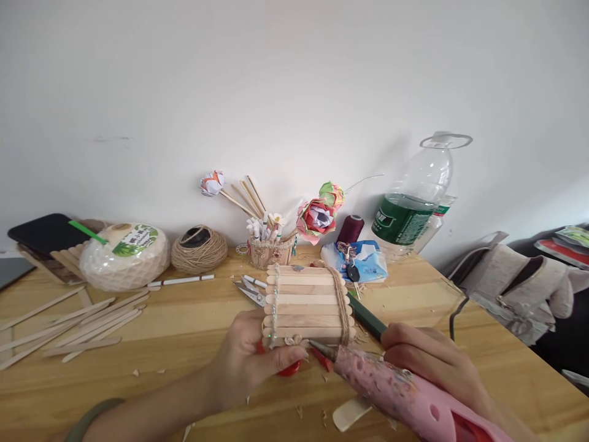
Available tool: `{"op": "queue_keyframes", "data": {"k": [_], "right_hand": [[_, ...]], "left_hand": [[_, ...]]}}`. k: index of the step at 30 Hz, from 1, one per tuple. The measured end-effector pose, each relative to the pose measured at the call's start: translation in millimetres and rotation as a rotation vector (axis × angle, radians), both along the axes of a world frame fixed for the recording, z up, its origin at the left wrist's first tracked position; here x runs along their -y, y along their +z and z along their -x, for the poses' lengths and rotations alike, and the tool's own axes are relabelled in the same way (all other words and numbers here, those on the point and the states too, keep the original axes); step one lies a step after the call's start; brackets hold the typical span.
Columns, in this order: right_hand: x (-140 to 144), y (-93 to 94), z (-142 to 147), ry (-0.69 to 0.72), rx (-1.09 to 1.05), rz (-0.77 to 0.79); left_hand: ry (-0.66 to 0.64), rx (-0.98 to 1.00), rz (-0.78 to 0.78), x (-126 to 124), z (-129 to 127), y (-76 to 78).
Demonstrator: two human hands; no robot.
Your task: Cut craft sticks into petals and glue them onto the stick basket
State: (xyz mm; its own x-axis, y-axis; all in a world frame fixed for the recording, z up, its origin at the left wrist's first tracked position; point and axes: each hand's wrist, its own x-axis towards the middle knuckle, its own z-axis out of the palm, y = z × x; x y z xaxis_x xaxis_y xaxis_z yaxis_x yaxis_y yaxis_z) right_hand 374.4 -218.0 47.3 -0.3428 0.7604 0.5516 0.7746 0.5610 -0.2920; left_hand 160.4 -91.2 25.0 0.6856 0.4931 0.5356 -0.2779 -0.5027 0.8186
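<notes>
**A:** Status on the bench?

**B:** Left hand [251, 362] is closed round the near left end of a small box built from flat pale wooden craft sticks [306, 304], thumb pressed along its lower front edge. Box sits near the middle of the wooden table [184, 331], wrapped with a loop of brown twine on the right and a beaded strand on the left. Right hand [426, 359] is wrapped round a pink speckled hot-glue gun [391, 390], nozzle tip right at the box's bottom front edge, beside the left thumb.

**A:** So which step?

**B:** Looks like gluing along the lower edge, probably fixing trim there. My read only. Next move would need a steady nozzle, a light squeeze, and the thumb kept out of the glue.

**A:** Trigger pulled?

**B:** Can't tell. Trigger finger sits behind the gun body. No glue bead visible either.

**A:** Anything else unclear?

**B:** Something red under the left palm, mostly covered, can't identify it. Gun's rear is cut off by the frame. A dark green stick-like item [367, 317] runs behind the right hand, partly hidden. Loose craft sticks [78, 328] lie well off to the left, scissors [251, 290] just behind the box, ball of jute twine [199, 248] by the wall.
</notes>
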Motion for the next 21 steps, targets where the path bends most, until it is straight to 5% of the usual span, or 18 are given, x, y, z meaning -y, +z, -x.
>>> {"op": "queue_keyframes", "data": {"k": [21], "right_hand": [[-2.7,-2.0,-5.0,-0.012,-0.013,-0.023]], "left_hand": [[-0.029,-0.059,0.107,0.1,2.2,-4.7]]}}
